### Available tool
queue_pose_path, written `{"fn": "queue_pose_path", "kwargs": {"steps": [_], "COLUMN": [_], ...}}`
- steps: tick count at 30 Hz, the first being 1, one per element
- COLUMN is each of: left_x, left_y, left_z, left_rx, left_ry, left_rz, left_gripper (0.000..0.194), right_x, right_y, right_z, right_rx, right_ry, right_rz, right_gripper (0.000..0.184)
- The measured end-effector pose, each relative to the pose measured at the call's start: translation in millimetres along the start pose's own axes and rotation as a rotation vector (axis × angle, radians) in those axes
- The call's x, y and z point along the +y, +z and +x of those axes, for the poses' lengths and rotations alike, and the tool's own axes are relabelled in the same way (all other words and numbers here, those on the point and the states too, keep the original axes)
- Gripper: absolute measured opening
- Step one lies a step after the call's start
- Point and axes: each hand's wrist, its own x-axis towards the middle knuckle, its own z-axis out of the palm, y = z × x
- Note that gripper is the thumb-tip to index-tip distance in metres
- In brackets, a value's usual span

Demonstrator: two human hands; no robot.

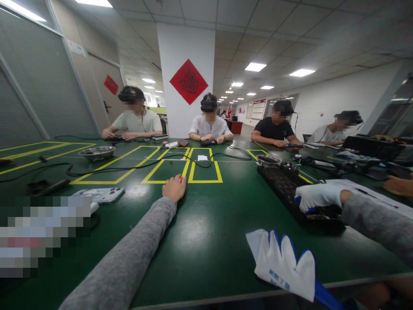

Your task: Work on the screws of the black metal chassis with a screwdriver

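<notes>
My bare left hand (174,187) reaches out over the green table (206,241), fingers curled under in a loose fist; a small red bit shows at the fingertips, and I cannot tell whether the hand holds it. My right hand (318,196) wears a white glove with blue palm and rests on the near end of a long black tray (284,185), fingers closed on its edge. A second white and blue glove (284,265) lies loose on the table at the near edge.
Yellow tape rectangles (193,170) mark the table. A metal bowl (97,152), black cables (106,170), a phone (101,194) and another metal bowl (267,160) lie around. Several people sit along the far side. Another person's hand (398,186) is at the right.
</notes>
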Motion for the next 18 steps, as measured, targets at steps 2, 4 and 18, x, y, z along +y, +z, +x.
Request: {"fn": "queue_pose_path", "kwargs": {"steps": [2, 4, 18], "left_x": [-1, -2, -2], "left_y": [1.1, 1.9, 5.2], "left_z": [1, 1, 1], "left_rx": [0.004, 0.012, 0.022], "left_ry": [0.001, 0.007, 0.005], "left_rz": [0.001, 0.003, 0.009], "left_gripper": [0.052, 0.052, 0.052], "right_x": [-1, -2, 48], "right_y": [-5, -10, -14], "right_z": [6, 15, -38], "right_rx": [-0.233, -0.359, -0.260], "right_ry": [-0.014, -0.006, -0.048], "right_rz": [-0.003, -0.019, -0.020], "right_gripper": [0.013, 0.009, 0.021]}}
